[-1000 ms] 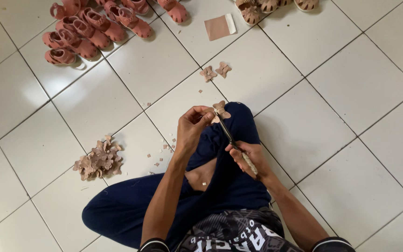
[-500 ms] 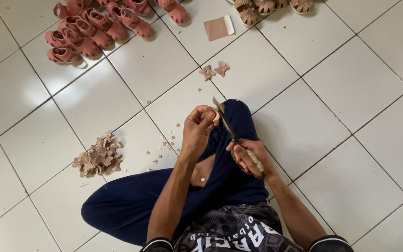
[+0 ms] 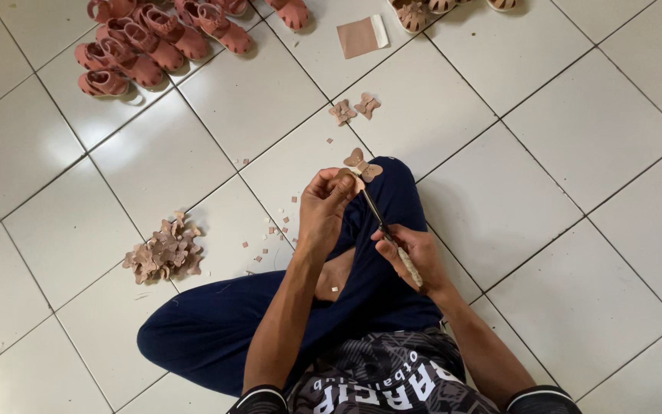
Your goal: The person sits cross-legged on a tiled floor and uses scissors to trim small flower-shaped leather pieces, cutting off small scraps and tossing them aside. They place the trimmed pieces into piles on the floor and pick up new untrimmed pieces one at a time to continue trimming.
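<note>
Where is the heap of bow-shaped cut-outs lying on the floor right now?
In the head view, the heap of cut-outs lies on the white tiled floor, to the person's left, beside the bent knee.

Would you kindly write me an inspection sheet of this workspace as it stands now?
Surface: white tiled floor; the person sits cross-legged on it.
Job's things: left hand pinches a small tan piece; right hand grips a thin blade tool whose tip meets the piece.
Clutter: pile of tan cut-outs, small offcuts, bow-shaped pieces, one bow on the knee.
Grippers: both hands closed on their items.
Cables: nothing seen.
Surroundings: pink sandals, tan sheet.
</note>
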A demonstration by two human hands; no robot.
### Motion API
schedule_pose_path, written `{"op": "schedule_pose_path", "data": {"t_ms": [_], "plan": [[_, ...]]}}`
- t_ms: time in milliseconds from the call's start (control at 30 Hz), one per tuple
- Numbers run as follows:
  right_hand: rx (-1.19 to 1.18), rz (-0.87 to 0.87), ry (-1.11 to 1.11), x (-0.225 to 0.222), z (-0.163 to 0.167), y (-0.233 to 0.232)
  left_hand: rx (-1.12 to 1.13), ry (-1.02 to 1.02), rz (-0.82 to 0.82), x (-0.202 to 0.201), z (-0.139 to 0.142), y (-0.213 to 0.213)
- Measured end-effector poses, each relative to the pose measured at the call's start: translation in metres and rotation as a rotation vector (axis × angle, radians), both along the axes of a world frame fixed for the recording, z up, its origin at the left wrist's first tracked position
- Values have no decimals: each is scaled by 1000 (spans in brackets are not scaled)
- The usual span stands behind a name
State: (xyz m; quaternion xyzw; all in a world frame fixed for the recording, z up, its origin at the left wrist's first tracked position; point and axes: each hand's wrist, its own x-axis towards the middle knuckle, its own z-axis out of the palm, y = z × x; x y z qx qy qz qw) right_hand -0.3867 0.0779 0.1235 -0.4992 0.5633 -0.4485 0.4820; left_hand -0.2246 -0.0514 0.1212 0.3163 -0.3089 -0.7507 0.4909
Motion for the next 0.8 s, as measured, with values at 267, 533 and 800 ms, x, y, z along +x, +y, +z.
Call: {"op": "schedule_pose_path", "data": {"t_ms": [267, 533, 800], "plan": [[-39, 65, 130, -20, 7, -1, -133, -264, -44, 8, 29, 1], [92, 59, 72, -34, 10, 10, -209, -368, -135, -3, 30, 4], [190, 6, 158, -48, -13, 27, -189, -364, -272, -6, 7, -1]]}}
